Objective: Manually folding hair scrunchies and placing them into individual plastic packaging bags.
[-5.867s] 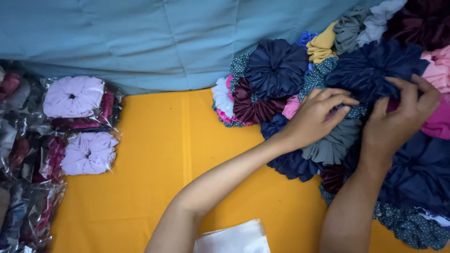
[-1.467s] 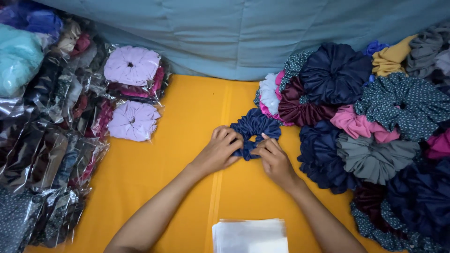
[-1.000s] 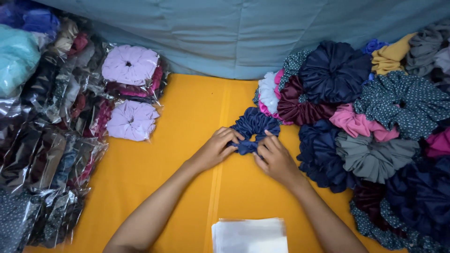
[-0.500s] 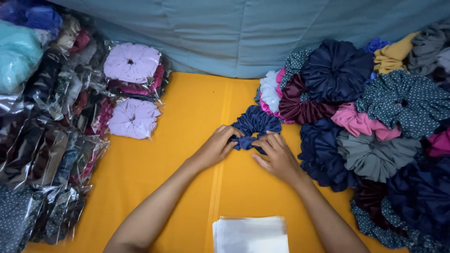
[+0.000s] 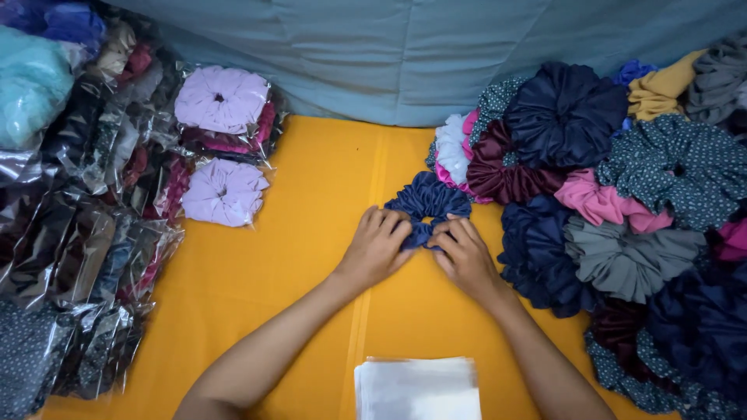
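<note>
Both hands have slid nearer, left hand (image 5: 379, 247) and right hand (image 5: 464, 257) pinching the navy scrunchie (image 5: 427, 204) (ruffled, flattened).

This looks like a small packing workplace for handmade hair accessories. A big pile of loose scrunchies (image 5: 622, 210) in many colours lies on an orange cloth (image 5: 296, 257), many scrunchies sealed in clear bags (image 5: 101, 225) are stacked beside, and empty clear bags (image 5: 418, 387) wait near.
</note>
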